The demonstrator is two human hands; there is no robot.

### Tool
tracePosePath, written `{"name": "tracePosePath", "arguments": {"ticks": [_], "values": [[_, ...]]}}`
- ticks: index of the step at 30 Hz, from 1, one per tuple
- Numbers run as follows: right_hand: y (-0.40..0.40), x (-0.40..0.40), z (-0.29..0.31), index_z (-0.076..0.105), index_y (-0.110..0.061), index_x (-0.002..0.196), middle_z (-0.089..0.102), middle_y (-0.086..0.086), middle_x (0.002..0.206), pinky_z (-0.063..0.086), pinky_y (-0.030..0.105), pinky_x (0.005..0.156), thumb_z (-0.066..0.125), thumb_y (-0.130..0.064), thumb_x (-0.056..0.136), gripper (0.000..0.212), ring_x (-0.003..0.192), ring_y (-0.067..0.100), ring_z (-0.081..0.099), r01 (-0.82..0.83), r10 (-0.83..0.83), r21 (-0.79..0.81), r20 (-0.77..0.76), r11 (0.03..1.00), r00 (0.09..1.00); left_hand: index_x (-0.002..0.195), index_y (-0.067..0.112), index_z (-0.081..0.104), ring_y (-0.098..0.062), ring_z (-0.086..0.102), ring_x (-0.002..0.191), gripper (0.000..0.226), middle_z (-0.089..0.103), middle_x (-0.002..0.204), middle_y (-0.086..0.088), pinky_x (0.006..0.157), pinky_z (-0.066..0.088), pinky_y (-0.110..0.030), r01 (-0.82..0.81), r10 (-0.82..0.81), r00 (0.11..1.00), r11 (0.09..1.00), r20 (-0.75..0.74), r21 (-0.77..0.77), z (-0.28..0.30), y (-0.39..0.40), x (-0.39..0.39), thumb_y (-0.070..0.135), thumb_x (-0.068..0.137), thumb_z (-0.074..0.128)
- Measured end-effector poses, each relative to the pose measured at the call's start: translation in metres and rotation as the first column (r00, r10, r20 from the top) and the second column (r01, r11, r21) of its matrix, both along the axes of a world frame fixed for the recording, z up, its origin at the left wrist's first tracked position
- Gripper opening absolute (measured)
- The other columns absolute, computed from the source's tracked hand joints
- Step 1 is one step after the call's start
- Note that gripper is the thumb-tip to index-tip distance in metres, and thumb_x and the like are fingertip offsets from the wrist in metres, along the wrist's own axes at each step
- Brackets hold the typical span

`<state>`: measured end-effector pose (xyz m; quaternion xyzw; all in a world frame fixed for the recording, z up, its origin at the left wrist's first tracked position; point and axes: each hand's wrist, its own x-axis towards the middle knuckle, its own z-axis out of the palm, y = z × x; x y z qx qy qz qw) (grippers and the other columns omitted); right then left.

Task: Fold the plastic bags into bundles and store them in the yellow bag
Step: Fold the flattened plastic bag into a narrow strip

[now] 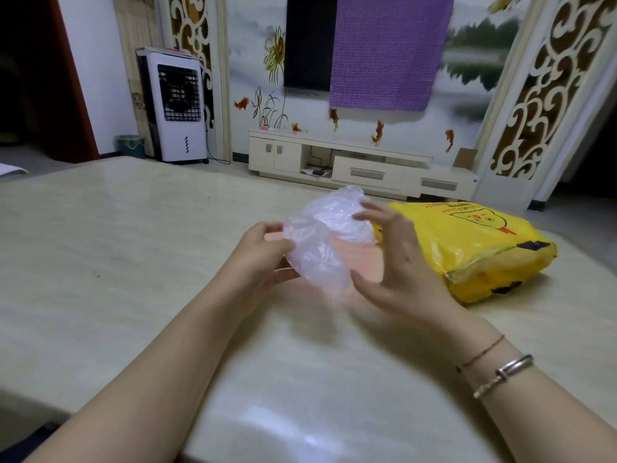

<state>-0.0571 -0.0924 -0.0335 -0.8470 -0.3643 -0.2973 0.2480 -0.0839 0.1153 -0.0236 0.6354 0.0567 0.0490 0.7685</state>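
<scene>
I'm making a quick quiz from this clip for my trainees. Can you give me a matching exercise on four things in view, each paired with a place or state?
Things:
1. clear plastic bag
2. yellow bag
3. purple cloth
4. air cooler

States:
A. standing on the floor, far left
B. lying on the table, right side
C. hanging on the far wall
D. crumpled, held above the table

Pairs: 1-D, 2-B, 3-C, 4-A
</scene>
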Motion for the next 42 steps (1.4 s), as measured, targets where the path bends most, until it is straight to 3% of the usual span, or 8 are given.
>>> {"name": "tracePosePath", "arguments": {"ticks": [6, 10, 16, 20, 24, 27, 32, 42], "values": [[0.016, -0.001, -0.010, 0.058, -0.021, 0.100, 0.056, -0.003, 0.124, 0.039, 0.034, 0.094, 0.069, -0.015, 0.070, 0.032, 0.117, 0.023, 0.046, -0.059, 0.077, -0.248, 0.060, 0.967, 0.995, 0.124, 0.009, 0.043, -0.022, 0.067, 0.075, 0.038, 0.066, 0.103, -0.014, 0.060, 0.058, -0.030, -0.007, 0.021, 0.998, 0.980, -0.066, 0.198, -0.012, -0.001, 0.004, -0.004, 0.089, 0.049], [0.012, 0.003, -0.012, 0.063, -0.020, 0.089, 0.063, -0.008, 0.091, 0.035, 0.026, 0.079, 0.063, -0.007, 0.067, 0.026, 0.094, 0.021, 0.053, -0.113, 0.122, -0.314, 0.008, 0.943, 0.993, 0.126, 0.019, 0.044, -0.020, 0.055, 0.092, 0.048, 0.053, 0.111, 0.001, 0.080, 0.047, -0.031, -0.257, 0.132, 0.964, 0.692, 0.231, 0.675, -0.018, 0.003, 0.006, 0.008, 0.082, 0.061], [0.010, -0.004, -0.011, 0.069, -0.025, 0.084, 0.062, -0.014, 0.084, 0.036, 0.024, 0.077, 0.055, -0.023, 0.074, 0.017, 0.089, 0.014, 0.047, -0.146, 0.092, -0.186, -0.272, 0.972, 0.958, 0.084, 0.016, 0.062, -0.016, 0.063, 0.075, 0.024, 0.072, 0.075, 0.000, 0.076, 0.050, -0.033, 0.129, -0.207, 0.977, 0.767, 0.053, 0.628, -0.020, -0.002, -0.003, -0.006, 0.083, 0.052], [0.014, -0.007, -0.010, 0.066, -0.031, 0.073, 0.059, -0.021, 0.071, 0.034, 0.010, 0.068, 0.061, -0.029, 0.081, 0.010, 0.077, 0.003, 0.049, -0.143, 0.132, 0.018, -0.515, 0.989, 0.847, 0.083, 0.013, 0.059, -0.019, 0.056, 0.066, 0.018, 0.061, 0.074, -0.002, 0.068, 0.045, -0.030, 0.144, -0.169, 0.985, 0.761, -0.021, 0.632, -0.023, -0.003, 0.004, 0.011, 0.096, 0.047], [0.023, 0.004, -0.014, 0.059, -0.002, 0.066, 0.049, -0.004, 0.058, 0.028, 0.021, 0.054, 0.062, -0.022, 0.092, 0.033, 0.056, 0.004, 0.038, 0.000, 0.093, 0.160, -0.575, 0.987, 0.813, 0.083, 0.013, 0.053, -0.023, 0.055, 0.075, 0.038, 0.055, 0.076, -0.003, 0.075, 0.045, -0.034, 0.095, -0.096, 0.995, 0.761, -0.034, 0.642, -0.020, -0.007, 0.008, 0.045, 0.100, 0.040], [0.030, 0.011, -0.020, 0.045, -0.013, 0.057, 0.040, -0.004, 0.053, 0.026, 0.025, 0.051, 0.064, -0.024, 0.087, 0.037, 0.052, 0.009, 0.034, 0.161, -0.049, 0.141, -0.583, 0.977, 0.811, 0.095, 0.016, 0.053, -0.017, 0.055, 0.072, 0.037, 0.057, 0.081, 0.000, 0.068, 0.044, -0.031, 0.089, -0.060, 0.996, 0.755, -0.066, 0.650, -0.020, -0.008, 0.009, 0.052, 0.093, 0.050], [0.031, 0.009, -0.023, 0.039, -0.022, 0.065, 0.047, -0.007, 0.060, 0.033, 0.033, 0.061, 0.068, -0.024, 0.075, 0.030, 0.061, 0.014, 0.044, 0.302, -0.258, 0.000, -0.517, 0.953, 0.816, 0.118, 0.015, 0.048, -0.020, 0.057, 0.075, 0.039, 0.066, 0.102, -0.010, 0.058, 0.040, -0.027, 0.079, -0.024, 0.996, 0.690, -0.086, 0.720, -0.023, -0.010, 0.014, 0.023, 0.085, 0.066], [0.019, -0.009, -0.015, 0.056, -0.034, 0.102, 0.052, -0.016, 0.107, 0.037, 0.024, 0.095, 0.050, -0.035, 0.071, 0.031, 0.109, 0.008, 0.044, -0.040, 0.013, -0.052, -0.453, 0.998, 0.891, 0.126, 0.015, 0.046, -0.020, 0.055, 0.078, 0.050, 0.063, 0.110, -0.008, 0.057, 0.041, -0.025, 0.057, 0.010, 0.996, 0.689, -0.087, 0.722, -0.022, -0.011, 0.017, 0.021, 0.082, 0.067]]}}
